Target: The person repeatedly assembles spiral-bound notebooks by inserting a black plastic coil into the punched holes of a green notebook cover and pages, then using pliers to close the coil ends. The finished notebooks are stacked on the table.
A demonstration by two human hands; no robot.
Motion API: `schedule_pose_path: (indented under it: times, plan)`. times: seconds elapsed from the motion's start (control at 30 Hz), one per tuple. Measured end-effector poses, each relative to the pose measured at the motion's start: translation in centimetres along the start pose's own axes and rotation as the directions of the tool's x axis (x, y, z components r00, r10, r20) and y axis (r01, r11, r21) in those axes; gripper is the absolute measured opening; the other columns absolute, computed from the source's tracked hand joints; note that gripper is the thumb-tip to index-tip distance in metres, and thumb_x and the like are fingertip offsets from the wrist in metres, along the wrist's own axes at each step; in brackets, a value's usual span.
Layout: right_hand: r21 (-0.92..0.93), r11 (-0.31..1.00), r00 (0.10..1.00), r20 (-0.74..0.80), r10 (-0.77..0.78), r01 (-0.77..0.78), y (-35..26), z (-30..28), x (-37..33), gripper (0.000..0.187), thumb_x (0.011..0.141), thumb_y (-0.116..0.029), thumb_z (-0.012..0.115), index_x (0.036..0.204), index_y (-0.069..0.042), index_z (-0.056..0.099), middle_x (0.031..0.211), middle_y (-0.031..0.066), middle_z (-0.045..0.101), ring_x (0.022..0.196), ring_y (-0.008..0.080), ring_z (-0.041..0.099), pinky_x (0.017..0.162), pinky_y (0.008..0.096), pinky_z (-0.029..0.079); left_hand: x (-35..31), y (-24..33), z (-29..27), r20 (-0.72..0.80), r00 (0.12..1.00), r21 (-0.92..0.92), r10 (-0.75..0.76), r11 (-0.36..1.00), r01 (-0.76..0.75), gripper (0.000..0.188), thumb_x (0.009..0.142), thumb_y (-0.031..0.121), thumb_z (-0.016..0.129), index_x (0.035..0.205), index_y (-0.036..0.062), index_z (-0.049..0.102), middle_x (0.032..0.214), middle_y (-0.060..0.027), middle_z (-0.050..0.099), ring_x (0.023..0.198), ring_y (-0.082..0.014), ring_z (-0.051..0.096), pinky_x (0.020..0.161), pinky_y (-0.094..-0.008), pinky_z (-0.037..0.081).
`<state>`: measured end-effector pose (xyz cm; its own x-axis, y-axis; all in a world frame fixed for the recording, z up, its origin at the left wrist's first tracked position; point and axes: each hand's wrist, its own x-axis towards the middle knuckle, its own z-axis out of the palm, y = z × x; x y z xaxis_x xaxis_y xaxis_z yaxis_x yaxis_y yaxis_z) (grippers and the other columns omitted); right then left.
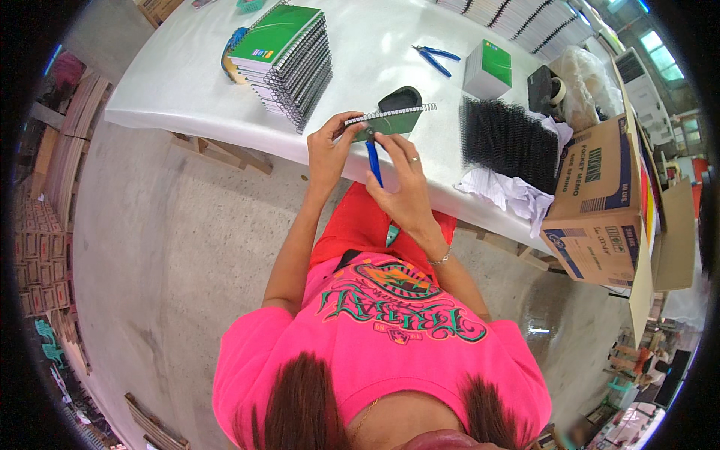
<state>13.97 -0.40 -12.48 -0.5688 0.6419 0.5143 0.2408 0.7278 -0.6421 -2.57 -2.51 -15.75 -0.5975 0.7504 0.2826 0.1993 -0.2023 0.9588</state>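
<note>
Blue-handled pliers (374,161) were pinched in your right hand (403,184), their nose at the left end of a green notebook (401,123); whether they bit the wire, you couldn't tell. Your left hand (328,154) pinched that same end, near the table's front edge. Coil lined the notebook's far edge and jutted past its right end, so this one looked threaded but untrimmed there. Leftward, your notebook stack (279,31) seemed finished; rightward, a green-topped block (495,66) and black coils (504,141) apparently remained.
</note>
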Motion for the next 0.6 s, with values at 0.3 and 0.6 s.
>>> schedule_pose_path:
  times: [0.3, 0.6]
  plan:
    - [-0.002, 1.0, 0.999, 0.054, -0.001, 0.001, 0.3, 1.5, -0.1, 0.062, 0.076, -0.008, 0.072, 0.136, -0.009, 0.054, 0.13, 0.0182, 0.053, 0.114, 0.0368, 0.053, 0.101, 0.0437, 0.043, -0.5, 0.3, 0.0, -0.003, 1.0, -0.084, 0.004, 0.996, -0.004, 0.025, 0.093, -0.004, 0.055, 0.114, -0.0021, 0.068, 0.092, -0.011, 0.075, 0.088, -0.0098, 0.069, 0.076, -0.0232, 0.055]
    - [0.762, 0.393, 0.858, 0.466, 0.217, -0.514, 1.1, 0.4, 0.6, 0.047, 0.092, -0.018, 0.061, 0.134, -0.003, 0.047, 0.124, 0.0182, 0.058, 0.098, 0.032, 0.066, 0.085, 0.0377, 0.056, -0.9, 0.4, 0.5, -0.043, 0.996, 0.088, 0.079, 0.993, -0.075, 0.027, 0.091, -0.004, 0.054, 0.113, 0.0005, 0.069, 0.093, -0.0116, 0.075, 0.081, -0.0099, 0.07, 0.069, -0.0235, 0.053]
